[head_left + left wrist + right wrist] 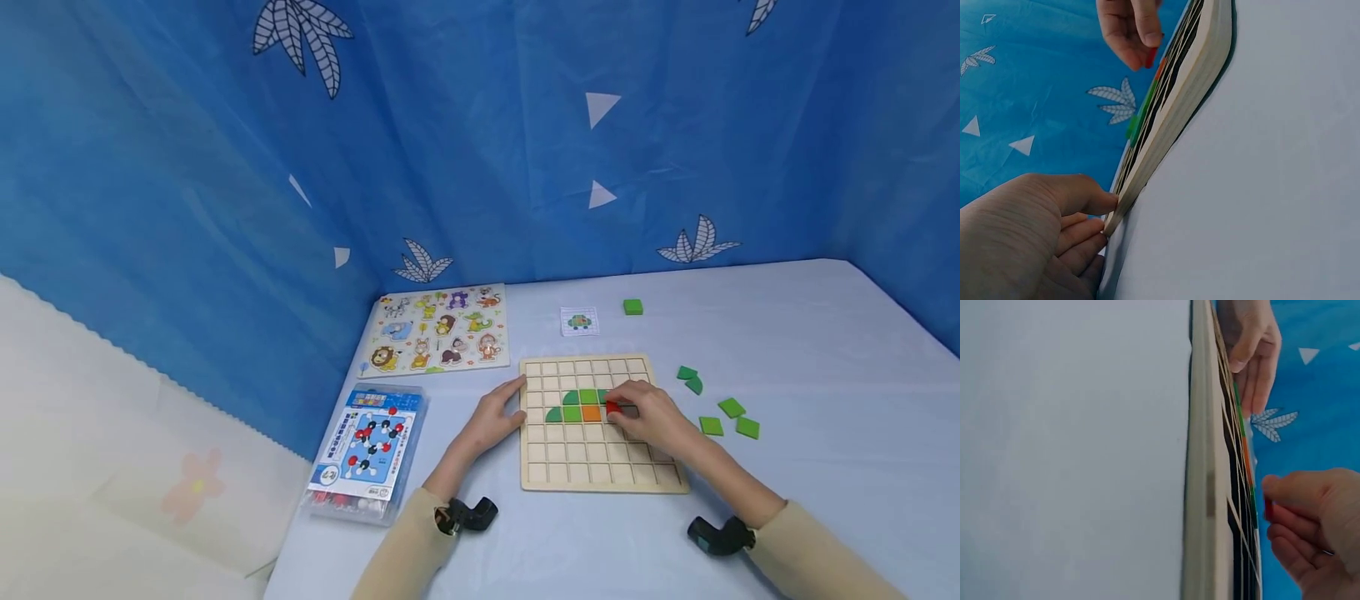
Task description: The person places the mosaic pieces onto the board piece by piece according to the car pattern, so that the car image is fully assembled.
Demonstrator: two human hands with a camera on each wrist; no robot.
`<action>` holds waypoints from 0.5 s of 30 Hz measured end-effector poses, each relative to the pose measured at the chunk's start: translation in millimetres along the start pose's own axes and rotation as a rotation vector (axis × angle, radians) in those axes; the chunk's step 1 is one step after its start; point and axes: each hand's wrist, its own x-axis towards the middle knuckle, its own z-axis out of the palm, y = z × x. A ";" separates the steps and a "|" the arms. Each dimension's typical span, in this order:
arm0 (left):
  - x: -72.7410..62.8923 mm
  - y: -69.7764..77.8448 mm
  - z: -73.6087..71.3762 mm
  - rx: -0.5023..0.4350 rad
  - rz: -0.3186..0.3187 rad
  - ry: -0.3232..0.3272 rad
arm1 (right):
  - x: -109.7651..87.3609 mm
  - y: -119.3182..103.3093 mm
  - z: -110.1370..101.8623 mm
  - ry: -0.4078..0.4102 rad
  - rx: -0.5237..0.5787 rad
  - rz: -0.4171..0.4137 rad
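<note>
A wooden grid board (558, 475) lies on the table with green pieces (572, 413) and an orange square tile (592, 412) set in its cells. My right hand (651, 414) pinches a red tile (1269, 509) between thumb and fingers, just over the board to the right of the orange tile. In the head view that hand partly hides the red tile and a green piece behind it. My left hand (491, 417) touches the board's left edge with thumb and fingertips, its fingers fairly straight.
Loose green tiles (731, 407) lie right of the board, with a green block (633, 307) behind it. A small pattern card (580, 322) lies beyond the board. At the left are an animal puzzle (438, 329) and a boxed molecule kit (367, 454).
</note>
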 end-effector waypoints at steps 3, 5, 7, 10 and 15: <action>0.4 1.1 -0.3 0.000 -0.010 -0.001 | -1.5 3.8 4.1 0.016 -0.007 -0.027; 0.6 1.3 -0.8 0.001 -0.009 -0.001 | -2.1 5.3 5.4 0.022 -0.010 -0.047; 1.2 0.7 -0.5 0.002 -0.005 0.001 | -2.2 6.1 6.6 0.030 -0.012 -0.068; 1.8 -0.3 0.0 0.004 0.001 0.006 | -2.0 6.4 7.4 0.035 -0.014 -0.091; 1.2 -0.5 1.0 0.011 -0.014 0.004 | -2.8 7.1 7.4 0.042 -0.008 -0.091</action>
